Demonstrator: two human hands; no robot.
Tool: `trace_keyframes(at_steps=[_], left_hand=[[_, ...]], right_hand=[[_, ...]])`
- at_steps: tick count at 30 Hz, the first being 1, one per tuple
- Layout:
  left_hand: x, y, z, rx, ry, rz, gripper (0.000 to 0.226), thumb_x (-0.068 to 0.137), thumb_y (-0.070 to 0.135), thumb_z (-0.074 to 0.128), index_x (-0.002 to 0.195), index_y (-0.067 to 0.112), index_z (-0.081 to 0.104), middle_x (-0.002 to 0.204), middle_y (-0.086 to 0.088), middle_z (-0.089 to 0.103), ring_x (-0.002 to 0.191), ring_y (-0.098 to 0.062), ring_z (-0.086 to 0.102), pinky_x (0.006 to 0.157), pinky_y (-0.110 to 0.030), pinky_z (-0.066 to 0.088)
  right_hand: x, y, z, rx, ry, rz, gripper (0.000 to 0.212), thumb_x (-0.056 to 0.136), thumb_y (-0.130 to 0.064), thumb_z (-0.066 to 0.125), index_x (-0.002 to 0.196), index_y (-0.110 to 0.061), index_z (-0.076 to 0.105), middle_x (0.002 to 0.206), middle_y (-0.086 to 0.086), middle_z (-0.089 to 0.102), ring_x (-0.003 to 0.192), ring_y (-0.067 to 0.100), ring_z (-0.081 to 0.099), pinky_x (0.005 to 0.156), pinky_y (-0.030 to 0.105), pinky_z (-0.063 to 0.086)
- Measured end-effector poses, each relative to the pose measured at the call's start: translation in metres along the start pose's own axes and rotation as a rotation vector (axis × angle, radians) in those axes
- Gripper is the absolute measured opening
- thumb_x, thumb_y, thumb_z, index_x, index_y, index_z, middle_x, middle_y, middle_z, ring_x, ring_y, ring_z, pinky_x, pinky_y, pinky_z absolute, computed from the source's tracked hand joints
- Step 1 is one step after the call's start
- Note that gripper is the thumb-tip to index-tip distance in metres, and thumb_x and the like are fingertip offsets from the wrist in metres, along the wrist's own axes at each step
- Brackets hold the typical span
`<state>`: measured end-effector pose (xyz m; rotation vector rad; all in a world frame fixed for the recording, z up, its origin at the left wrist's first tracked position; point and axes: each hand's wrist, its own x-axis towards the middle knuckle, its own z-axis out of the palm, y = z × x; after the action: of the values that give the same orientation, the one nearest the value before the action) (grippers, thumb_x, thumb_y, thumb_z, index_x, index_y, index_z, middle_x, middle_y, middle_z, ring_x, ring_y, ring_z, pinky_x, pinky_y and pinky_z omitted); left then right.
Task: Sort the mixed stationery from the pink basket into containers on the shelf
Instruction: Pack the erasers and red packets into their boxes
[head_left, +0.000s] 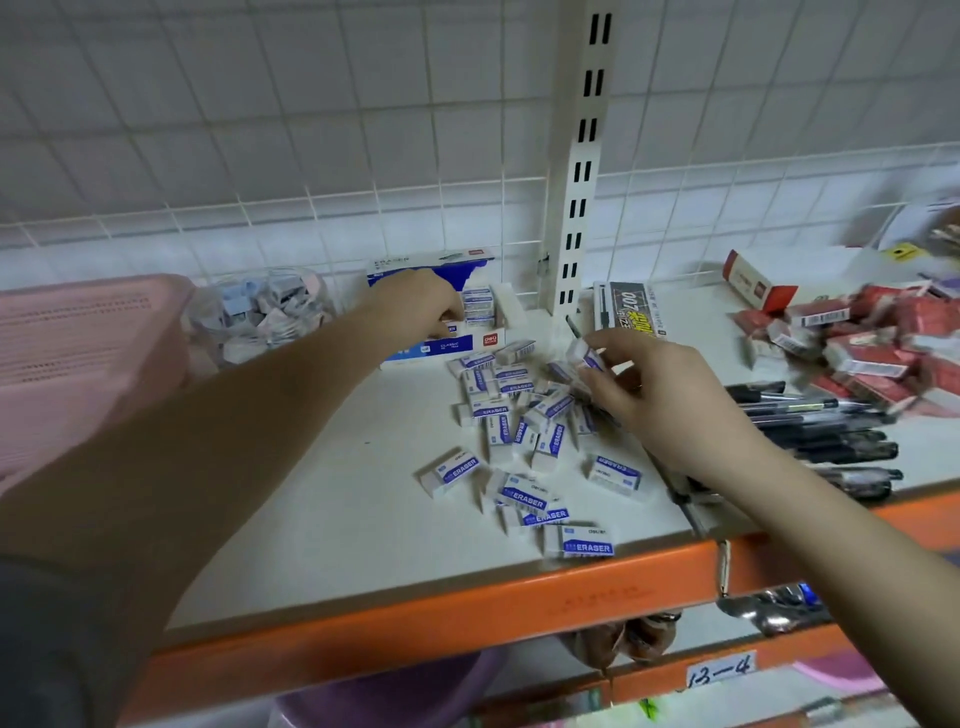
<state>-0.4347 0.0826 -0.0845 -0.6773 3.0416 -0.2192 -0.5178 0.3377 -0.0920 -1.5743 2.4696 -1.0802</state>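
left hand (415, 301): fingers curled into the open eraser box (441, 332), on the erasers packed inside; exact grip cannot be told
right hand (649, 395): fingertips pinch one eraser (584, 358), lifted
loose erasers (519, 431): scattered on the shelf (322, 519), just below both hands' fingers
pink basket (78, 353): left of the left fingers
pens (821, 431): right of the right fingers

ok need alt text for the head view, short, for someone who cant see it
A person's left hand reaches into an open eraser box at the back of a white shelf while the right hand pinches one eraser above loose blue-and-white erasers. A pink basket sits left, black pens right.
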Motion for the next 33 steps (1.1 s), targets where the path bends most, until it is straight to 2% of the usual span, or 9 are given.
trace_keyframes(at_steps=[3, 6, 10, 12, 16, 20, 24, 30, 33], left_hand=[[0.001, 0.003, -0.001, 0.014, -0.048, 0.0, 0.016, 0.091, 0.01, 0.055, 0.086, 0.026, 0.053, 0.085, -0.005, 0.059, 0.081, -0.023, 0.057, 0.067, -0.028, 0.039], [-0.002, 0.002, -0.001, -0.01, -0.092, -0.004, 0.024, 0.093, 0.004, 0.048, 0.105, 0.014, 0.066, 0.085, -0.004, 0.057, 0.079, -0.019, 0.05, 0.068, -0.028, 0.036], [-0.016, 0.0, -0.006, -0.074, -0.044, -0.002, 0.028, 0.09, -0.001, 0.047, 0.071, 0.015, 0.057, 0.064, -0.004, 0.046, 0.066, -0.021, 0.04, 0.059, -0.029, 0.029], [-0.034, 0.005, -0.015, -0.15, -0.01, 0.002, 0.026, 0.095, 0.006, 0.047, 0.086, 0.013, 0.071, 0.072, -0.003, 0.058, 0.063, -0.016, 0.043, 0.061, -0.028, 0.032], [-0.072, 0.018, -0.026, -0.248, 0.083, -0.001, 0.028, 0.097, 0.019, 0.047, 0.114, 0.015, 0.069, 0.11, -0.002, 0.069, 0.097, -0.017, 0.059, 0.086, -0.033, 0.046], [-0.112, 0.03, -0.025, -0.358, 0.154, -0.084, 0.029, 0.097, 0.024, 0.049, 0.117, 0.015, 0.067, 0.111, -0.005, 0.069, 0.089, -0.01, 0.056, 0.083, -0.021, 0.039], [-0.14, 0.049, -0.017, -0.518, 0.03, -0.171, 0.026, 0.095, 0.03, 0.052, 0.107, 0.016, 0.071, 0.1, -0.007, 0.071, 0.091, -0.02, 0.065, 0.087, -0.039, 0.051], [-0.154, 0.07, 0.003, -0.708, -0.022, -0.27, 0.037, 0.089, 0.035, 0.062, 0.125, 0.026, 0.06, 0.121, 0.003, 0.064, 0.106, -0.01, 0.06, 0.096, -0.034, 0.047], [-0.158, 0.073, 0.009, -0.706, 0.019, -0.283, 0.037, 0.086, 0.036, 0.065, 0.122, 0.027, 0.062, 0.118, 0.006, 0.063, 0.104, -0.01, 0.058, 0.093, -0.032, 0.046]], right_hand=[[0.0, 0.004, 0.002, -0.008, -0.013, -0.003, 0.027, 0.091, -0.018, 0.059, 0.118, -0.017, 0.063, 0.099, -0.002, 0.064, 0.063, 0.006, 0.055, 0.065, 0.014, 0.032], [0.002, 0.008, 0.004, -0.021, -0.005, 0.0, 0.031, 0.09, -0.018, 0.06, 0.121, -0.016, 0.064, 0.11, 0.001, 0.059, 0.066, 0.008, 0.057, 0.069, 0.012, 0.033], [0.006, 0.008, 0.005, -0.04, 0.004, 0.0, 0.031, 0.09, -0.016, 0.06, 0.121, -0.016, 0.063, 0.106, 0.001, 0.056, 0.069, 0.012, 0.057, 0.07, 0.012, 0.032], [0.009, 0.007, 0.005, -0.058, -0.003, -0.009, 0.031, 0.091, -0.018, 0.059, 0.122, -0.017, 0.063, 0.108, 0.003, 0.057, 0.074, 0.013, 0.056, 0.073, 0.012, 0.033], [0.02, 0.002, 0.008, -0.062, -0.051, -0.008, 0.03, 0.092, -0.018, 0.058, 0.122, -0.016, 0.063, 0.112, 0.008, 0.058, 0.084, 0.019, 0.061, 0.077, 0.019, 0.036], [0.04, -0.007, 0.017, -0.06, -0.059, -0.036, 0.031, 0.092, -0.018, 0.058, 0.123, -0.015, 0.062, 0.117, 0.008, 0.058, 0.082, 0.015, 0.059, 0.076, 0.016, 0.035], [0.065, -0.018, 0.029, -0.057, -0.108, -0.063, 0.032, 0.093, -0.018, 0.056, 0.125, -0.016, 0.06, 0.11, 0.004, 0.062, 0.09, 0.016, 0.06, 0.075, 0.019, 0.04], [0.103, -0.032, 0.054, -0.156, -0.193, -0.121, 0.035, 0.094, -0.017, 0.055, 0.129, -0.012, 0.057, 0.123, 0.007, 0.061, 0.105, 0.021, 0.059, 0.086, 0.023, 0.041], [0.115, -0.036, 0.066, -0.21, -0.248, -0.132, 0.034, 0.095, -0.015, 0.054, 0.128, -0.009, 0.057, 0.126, 0.01, 0.06, 0.112, 0.023, 0.056, 0.094, 0.027, 0.042]])
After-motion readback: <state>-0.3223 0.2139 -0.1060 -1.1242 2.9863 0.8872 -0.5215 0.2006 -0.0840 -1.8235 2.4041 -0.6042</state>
